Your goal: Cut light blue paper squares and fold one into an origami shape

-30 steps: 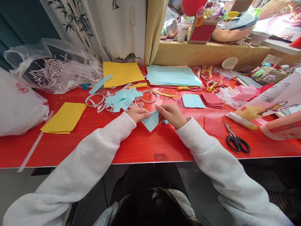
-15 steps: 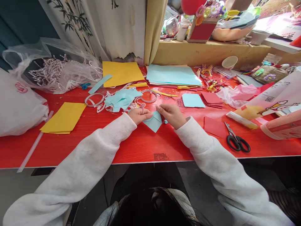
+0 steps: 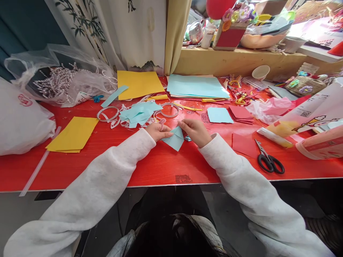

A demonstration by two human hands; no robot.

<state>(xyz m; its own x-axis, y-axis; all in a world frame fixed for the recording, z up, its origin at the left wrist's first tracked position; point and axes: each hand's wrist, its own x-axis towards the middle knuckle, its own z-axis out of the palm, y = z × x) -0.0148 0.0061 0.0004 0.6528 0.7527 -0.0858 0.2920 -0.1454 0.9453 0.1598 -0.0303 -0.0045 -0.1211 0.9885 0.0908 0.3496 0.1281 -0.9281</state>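
Observation:
A folded light-blue paper (image 3: 176, 140) is held between my two hands over the red table (image 3: 160, 167). My left hand (image 3: 158, 131) pinches its left side, thumb on top. The fingertips of my right hand (image 3: 195, 131) are closed on its upper corner. Another small bit of blue paper (image 3: 188, 138) shows just under my right hand, partly hidden. Behind my left hand lies a heap of blue paper pieces (image 3: 140, 112), with a roll of tape (image 3: 170, 110) to its right.
Yellow sheets (image 3: 73, 135) and white bags lie left. Blue sheets (image 3: 197, 86) and a yellow sheet (image 3: 140, 84) lie at the back. Black-handled scissors (image 3: 270, 160), red squares (image 3: 243, 144) and a blue square (image 3: 220, 115) are on the right.
The hands have hardly moved. The folded blue paper has shifted slightly in the fingers, and a little more of the small blue piece shows beside it.

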